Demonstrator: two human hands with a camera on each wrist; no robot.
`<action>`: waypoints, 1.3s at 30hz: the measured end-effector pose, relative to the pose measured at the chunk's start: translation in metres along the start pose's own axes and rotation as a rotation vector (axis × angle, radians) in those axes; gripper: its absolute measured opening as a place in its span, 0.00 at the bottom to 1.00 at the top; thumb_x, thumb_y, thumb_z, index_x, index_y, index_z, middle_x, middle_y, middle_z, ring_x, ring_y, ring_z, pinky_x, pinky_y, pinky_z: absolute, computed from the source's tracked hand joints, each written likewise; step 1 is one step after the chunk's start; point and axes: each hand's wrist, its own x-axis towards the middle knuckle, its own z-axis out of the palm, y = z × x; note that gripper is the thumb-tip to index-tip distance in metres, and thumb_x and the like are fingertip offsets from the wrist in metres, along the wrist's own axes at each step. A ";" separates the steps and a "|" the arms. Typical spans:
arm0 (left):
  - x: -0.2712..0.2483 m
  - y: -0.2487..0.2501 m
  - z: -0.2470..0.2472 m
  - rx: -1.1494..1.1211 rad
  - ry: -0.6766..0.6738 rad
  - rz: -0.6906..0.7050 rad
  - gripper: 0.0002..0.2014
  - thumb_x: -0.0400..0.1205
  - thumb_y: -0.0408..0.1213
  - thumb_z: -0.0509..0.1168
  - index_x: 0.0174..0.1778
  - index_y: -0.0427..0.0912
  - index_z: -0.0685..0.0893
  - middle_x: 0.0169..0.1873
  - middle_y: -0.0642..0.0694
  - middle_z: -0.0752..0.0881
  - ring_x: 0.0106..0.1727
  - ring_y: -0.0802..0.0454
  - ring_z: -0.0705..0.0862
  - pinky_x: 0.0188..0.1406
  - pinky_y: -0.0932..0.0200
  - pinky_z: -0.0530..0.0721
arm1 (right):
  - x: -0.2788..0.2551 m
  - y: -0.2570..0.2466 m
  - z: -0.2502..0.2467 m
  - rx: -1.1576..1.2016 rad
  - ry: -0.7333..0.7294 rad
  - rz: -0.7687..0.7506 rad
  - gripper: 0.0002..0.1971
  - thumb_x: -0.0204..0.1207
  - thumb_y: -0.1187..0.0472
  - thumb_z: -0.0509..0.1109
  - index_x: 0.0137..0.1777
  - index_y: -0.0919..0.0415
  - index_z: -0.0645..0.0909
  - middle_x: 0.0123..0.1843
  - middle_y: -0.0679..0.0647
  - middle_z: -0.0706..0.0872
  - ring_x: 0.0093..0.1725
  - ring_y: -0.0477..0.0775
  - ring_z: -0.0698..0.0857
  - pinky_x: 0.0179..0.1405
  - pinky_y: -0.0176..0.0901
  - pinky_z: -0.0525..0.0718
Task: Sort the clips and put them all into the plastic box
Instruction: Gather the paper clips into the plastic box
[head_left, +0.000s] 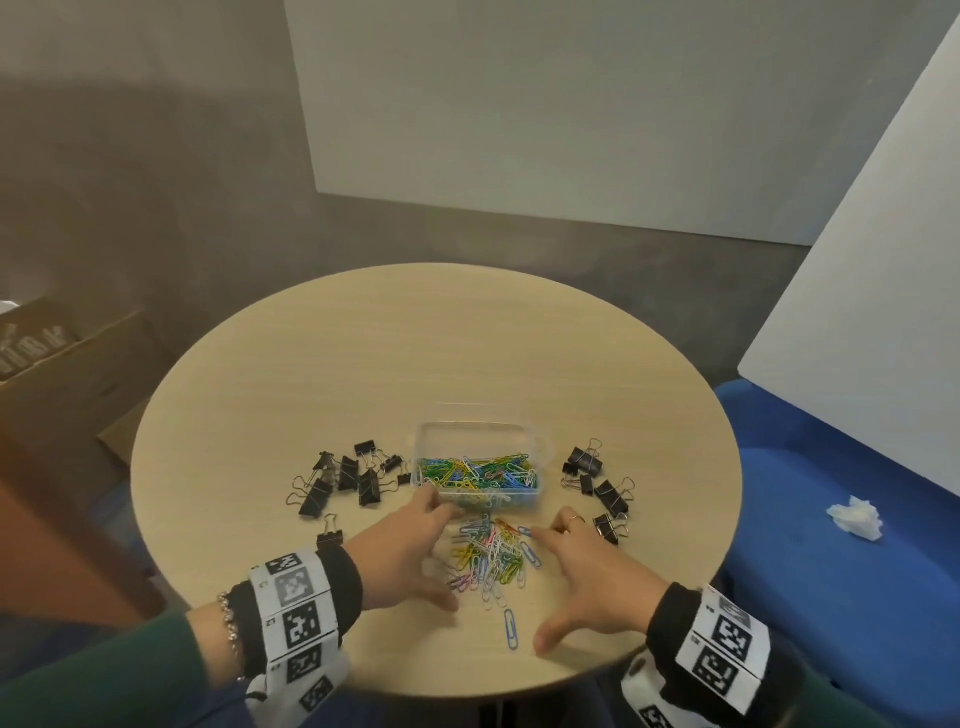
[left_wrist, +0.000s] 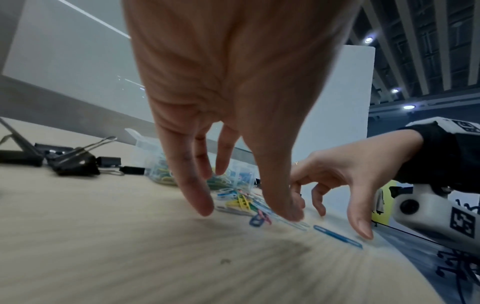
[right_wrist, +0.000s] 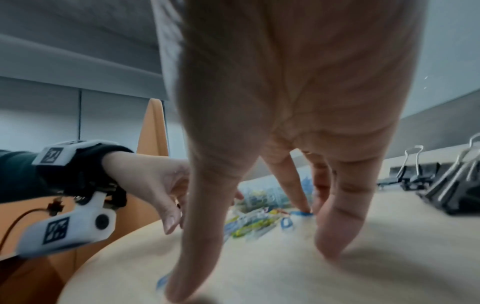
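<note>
A clear plastic box (head_left: 524, 441) stands mid-table, partly filled with coloured paper clips. In front of it lies a loose pile of coloured paper clips (head_left: 493, 558); a single blue clip (head_left: 511, 629) lies nearer me. Black binder clips sit in two groups, left (head_left: 343, 478) and right (head_left: 597, 488) of the box. My left hand (head_left: 434, 556) and right hand (head_left: 550, 587) flank the pile, fingers spread, tips on the table, holding nothing. The left wrist view shows the left hand (left_wrist: 246, 205) over the pile (left_wrist: 241, 203). In the right wrist view the right hand (right_wrist: 255, 267) touches clips (right_wrist: 254, 224).
The round wooden table (head_left: 415, 364) has bare room behind the box. An open cardboard box (head_left: 62, 364) stands on the floor at left. A blue seat (head_left: 831, 571) with a crumpled tissue (head_left: 857, 514) is at right. White panels (head_left: 571, 104) stand behind.
</note>
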 end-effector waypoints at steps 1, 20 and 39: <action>0.001 0.002 0.002 0.016 -0.015 0.020 0.49 0.66 0.51 0.80 0.80 0.45 0.62 0.69 0.49 0.65 0.61 0.52 0.75 0.64 0.63 0.76 | 0.002 -0.001 0.003 -0.017 0.001 -0.007 0.61 0.52 0.39 0.84 0.83 0.57 0.55 0.66 0.50 0.65 0.66 0.53 0.70 0.71 0.45 0.74; 0.030 0.020 0.012 0.226 0.050 -0.002 0.14 0.80 0.31 0.65 0.62 0.42 0.81 0.61 0.43 0.76 0.60 0.43 0.80 0.61 0.52 0.79 | 0.040 -0.021 0.005 0.001 0.295 -0.090 0.07 0.75 0.60 0.73 0.52 0.57 0.86 0.51 0.53 0.87 0.50 0.52 0.83 0.51 0.42 0.81; 0.021 0.008 -0.007 0.025 0.169 -0.001 0.12 0.77 0.27 0.65 0.49 0.44 0.91 0.47 0.47 0.91 0.47 0.54 0.87 0.51 0.67 0.83 | 0.062 -0.013 -0.053 0.341 0.476 -0.144 0.11 0.74 0.65 0.74 0.56 0.58 0.88 0.53 0.50 0.90 0.51 0.42 0.86 0.51 0.19 0.77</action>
